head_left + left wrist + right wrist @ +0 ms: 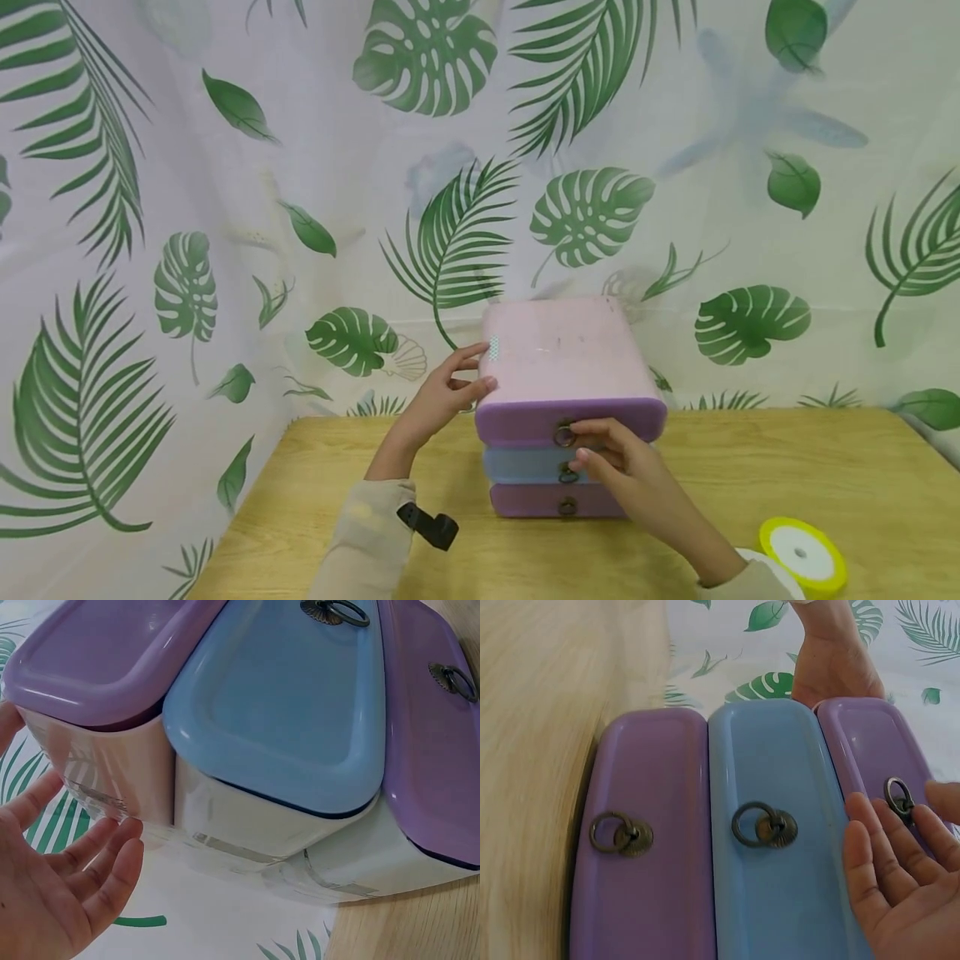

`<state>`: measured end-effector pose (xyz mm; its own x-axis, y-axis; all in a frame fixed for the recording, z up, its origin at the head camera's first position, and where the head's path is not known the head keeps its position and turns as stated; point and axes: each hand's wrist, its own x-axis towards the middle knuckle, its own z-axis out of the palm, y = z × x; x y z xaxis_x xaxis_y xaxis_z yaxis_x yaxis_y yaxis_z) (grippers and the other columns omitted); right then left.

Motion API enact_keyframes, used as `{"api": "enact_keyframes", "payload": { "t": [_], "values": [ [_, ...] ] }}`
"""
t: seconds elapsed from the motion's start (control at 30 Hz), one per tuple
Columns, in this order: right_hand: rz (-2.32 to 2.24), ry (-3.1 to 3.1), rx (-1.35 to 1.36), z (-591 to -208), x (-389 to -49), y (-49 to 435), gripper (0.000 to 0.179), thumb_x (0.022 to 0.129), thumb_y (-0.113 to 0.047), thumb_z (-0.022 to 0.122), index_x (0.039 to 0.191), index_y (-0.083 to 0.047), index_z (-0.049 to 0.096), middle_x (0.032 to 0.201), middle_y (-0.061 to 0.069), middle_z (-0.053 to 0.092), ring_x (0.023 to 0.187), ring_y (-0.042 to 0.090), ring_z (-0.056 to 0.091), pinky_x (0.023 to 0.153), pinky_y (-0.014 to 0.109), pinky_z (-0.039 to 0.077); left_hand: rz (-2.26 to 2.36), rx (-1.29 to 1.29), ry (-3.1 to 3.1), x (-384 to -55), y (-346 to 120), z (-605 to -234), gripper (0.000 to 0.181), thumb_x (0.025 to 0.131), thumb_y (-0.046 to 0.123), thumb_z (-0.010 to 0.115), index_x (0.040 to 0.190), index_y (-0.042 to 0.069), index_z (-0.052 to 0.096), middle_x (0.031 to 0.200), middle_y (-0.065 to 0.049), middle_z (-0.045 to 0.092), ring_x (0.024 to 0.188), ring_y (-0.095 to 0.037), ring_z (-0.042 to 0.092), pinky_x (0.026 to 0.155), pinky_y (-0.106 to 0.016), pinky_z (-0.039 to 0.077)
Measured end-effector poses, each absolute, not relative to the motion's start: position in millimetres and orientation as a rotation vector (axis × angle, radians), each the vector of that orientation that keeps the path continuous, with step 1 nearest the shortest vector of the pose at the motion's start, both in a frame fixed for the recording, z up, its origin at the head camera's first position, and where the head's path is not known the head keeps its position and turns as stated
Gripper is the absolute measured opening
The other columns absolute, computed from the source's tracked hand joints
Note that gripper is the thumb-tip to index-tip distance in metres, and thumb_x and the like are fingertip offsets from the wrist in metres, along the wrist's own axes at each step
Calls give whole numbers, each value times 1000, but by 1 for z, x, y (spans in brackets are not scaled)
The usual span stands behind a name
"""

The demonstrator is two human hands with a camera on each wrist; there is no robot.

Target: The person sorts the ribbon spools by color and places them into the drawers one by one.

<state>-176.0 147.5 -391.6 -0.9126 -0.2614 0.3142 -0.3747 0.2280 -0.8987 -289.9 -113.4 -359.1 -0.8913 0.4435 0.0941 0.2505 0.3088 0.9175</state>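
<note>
A small cabinet of three stacked drawers stands on the table, with a pale pink top [562,346]. Its top drawer front [517,423] is purple, the middle front [285,697] blue, the bottom front [645,900] purple. Each front carries a bronze ring pull, the middle one [765,827] hanging free. My left hand [442,396] is spread against the cabinet's left side, fingertips at the top drawer's casing. The right hand [630,475] is at the top ring pull [898,799], index fingertip by the ring and thumb apart from it; no closed pinch shows.
A yellow-rimmed white spool [802,554] lies on the wooden table [360,517] at the front right, beside another white round thing [765,571] partly behind the right sleeve. A leaf-printed cloth [300,167] hangs close behind the cabinet. A black strap [429,525] sits on the left sleeve.
</note>
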Motion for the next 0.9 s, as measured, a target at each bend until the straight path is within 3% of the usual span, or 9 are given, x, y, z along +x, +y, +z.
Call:
{"api": "enact_keyframes", "payload": {
  "t": [0.33,0.6,0.9],
  "values": [
    [1954,-2266,525,-389,-181,134,31,100,-12,52,124,7,50,114,28,62,79,11,69,76,27,57,1674,611,2363,-292,-110,-356,59,96,28,59,149,33,35,150,-16,34,126,-37,50,98,-56,44],
    [2005,-2243,514,-392,-167,138,29,98,-5,52,122,11,50,113,30,62,73,10,68,71,28,57,1661,584,2397,-292,-105,-359,60,94,31,62,148,31,37,146,-17,40,123,-36,53,91,-47,50],
    [2064,-2271,563,-397,-135,144,34,98,-10,54,123,13,49,109,12,69,77,11,69,71,31,58,1659,581,2406,-289,-106,-360,60,94,31,61,148,31,37,146,-17,40,123,-36,53,92,-47,50]
  ]
}}
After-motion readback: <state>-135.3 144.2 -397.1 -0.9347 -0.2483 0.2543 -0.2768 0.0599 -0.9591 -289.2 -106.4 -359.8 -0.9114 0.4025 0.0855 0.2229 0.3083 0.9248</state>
